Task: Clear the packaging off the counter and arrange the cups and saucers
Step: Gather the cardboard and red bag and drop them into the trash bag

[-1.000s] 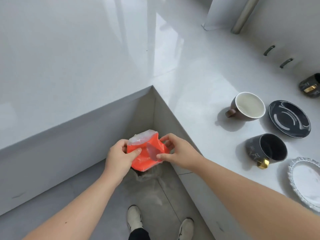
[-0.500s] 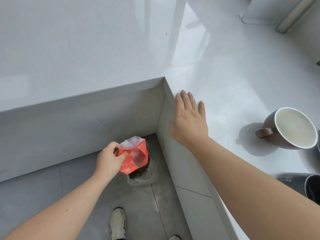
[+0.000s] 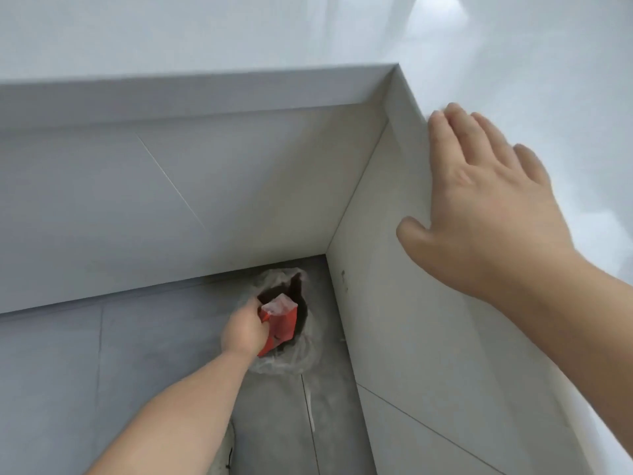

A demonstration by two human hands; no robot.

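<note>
Red wrapper (image 3: 282, 322), pinched in the left hand (image 3: 244, 332), has dropped to the bin (image 3: 291, 351) mouth. Right hand (image 3: 479, 214) now rests spread on the counter (image 3: 513, 80); release seems next.

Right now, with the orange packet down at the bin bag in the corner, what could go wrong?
1. The left hand holds the orange packet at the near edge of the clear bin bag; its mouth looks small and slumped, so a release here may land the packet on the floor.
2. The right hand is braced flat on the glossy counter edge while leaning down; it could slip.
</note>
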